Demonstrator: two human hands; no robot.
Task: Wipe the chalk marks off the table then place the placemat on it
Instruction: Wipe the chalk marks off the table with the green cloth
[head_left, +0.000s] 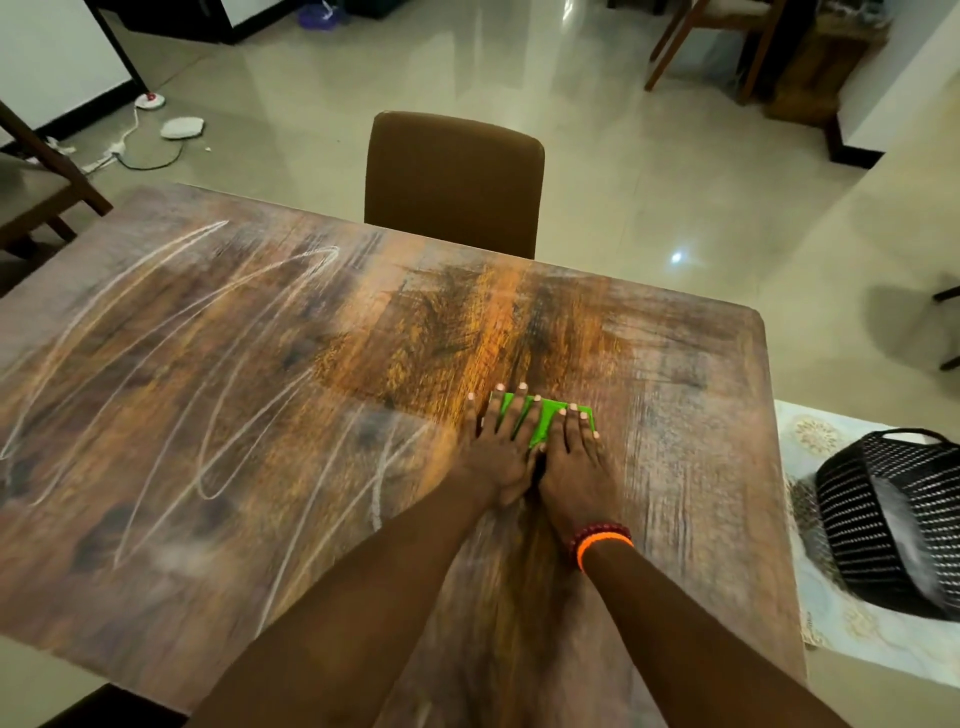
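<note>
Pressing green cloth (540, 418) on table (691, 415), left hand (500, 451), right hand (570, 462), fingers flat, chalk marks (208, 364) leftward

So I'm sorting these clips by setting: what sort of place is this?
Most likely a home dining area: a wooden dining table with an upholstered chair pushed up to it, on a glossy tiled floor.

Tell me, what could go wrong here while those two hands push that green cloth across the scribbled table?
1. The green cloth is small, and the chalk marks sprawl across the table's left half, so streaks may get missed or smeared.
2. Both hands, left hand and right hand, press near the right end; the far-left marks probably need a stretch or a step sideways.
</note>
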